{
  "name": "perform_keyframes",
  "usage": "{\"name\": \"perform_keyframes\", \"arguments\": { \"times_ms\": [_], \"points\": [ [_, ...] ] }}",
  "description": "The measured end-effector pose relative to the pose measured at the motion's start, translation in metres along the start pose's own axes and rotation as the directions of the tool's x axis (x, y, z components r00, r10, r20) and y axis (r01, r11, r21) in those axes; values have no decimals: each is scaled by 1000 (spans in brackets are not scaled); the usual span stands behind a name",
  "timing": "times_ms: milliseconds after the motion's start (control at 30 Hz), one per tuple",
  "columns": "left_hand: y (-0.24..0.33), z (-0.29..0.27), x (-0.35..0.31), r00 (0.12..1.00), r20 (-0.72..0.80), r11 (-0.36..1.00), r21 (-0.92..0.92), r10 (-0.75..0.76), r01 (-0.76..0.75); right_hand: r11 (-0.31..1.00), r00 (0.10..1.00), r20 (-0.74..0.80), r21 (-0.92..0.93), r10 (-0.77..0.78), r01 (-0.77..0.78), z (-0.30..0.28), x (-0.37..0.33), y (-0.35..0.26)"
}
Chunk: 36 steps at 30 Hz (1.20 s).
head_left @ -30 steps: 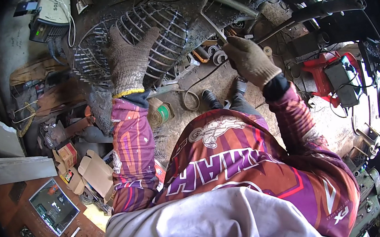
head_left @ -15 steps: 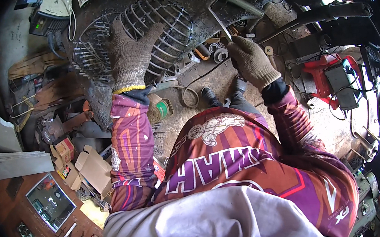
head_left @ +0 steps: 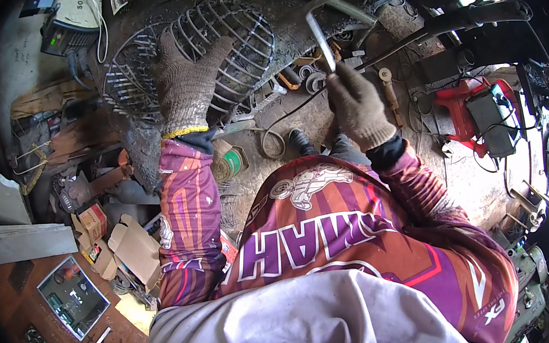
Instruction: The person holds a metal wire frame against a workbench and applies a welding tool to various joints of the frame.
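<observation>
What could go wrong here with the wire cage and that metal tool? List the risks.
1. The left hand lies spread on the curved wire cage; if the cage rolls or shifts, gloved fingers might catch between its bars.
2. The right hand has its grip only on the lower end of the bent metal tool; a slip could swing it toward the left hand.
3. Loose cables and parts crowd the ground near the shoe, so tripping seems possible.
</observation>
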State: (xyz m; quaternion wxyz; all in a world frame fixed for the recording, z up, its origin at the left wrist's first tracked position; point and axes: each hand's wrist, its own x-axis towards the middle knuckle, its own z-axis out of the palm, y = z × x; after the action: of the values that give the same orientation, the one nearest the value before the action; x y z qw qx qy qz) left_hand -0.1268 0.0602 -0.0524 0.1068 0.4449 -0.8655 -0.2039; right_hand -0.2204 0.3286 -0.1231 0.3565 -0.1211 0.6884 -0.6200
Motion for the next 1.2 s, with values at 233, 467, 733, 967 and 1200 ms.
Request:
{"name": "perform_keyframes", "arguments": {
  "times_ms": [233,467,733,967,1200],
  "points": [
    [-7,2,1,999,-26,1000,19,20,-20,981,998,64,-195,12,1,-8,-16,0],
    [-3,3,-2,999,-44,1000,-8,15,-15,982,999,49,-187,13,-4,-5,-14,11],
    [6,-3,-4,999,-1,998,35,-46,46,993,986,121,19,112,-115,6,-17,30],
    [0,1,-2,999,-35,999,27,-25,26,987,987,57,-64,151,-147,9,-25,16],
    [3,0,-4,999,-29,999,-7,-33,33,995,998,-67,94,-8,14,11,-32,20]
  ]
}}
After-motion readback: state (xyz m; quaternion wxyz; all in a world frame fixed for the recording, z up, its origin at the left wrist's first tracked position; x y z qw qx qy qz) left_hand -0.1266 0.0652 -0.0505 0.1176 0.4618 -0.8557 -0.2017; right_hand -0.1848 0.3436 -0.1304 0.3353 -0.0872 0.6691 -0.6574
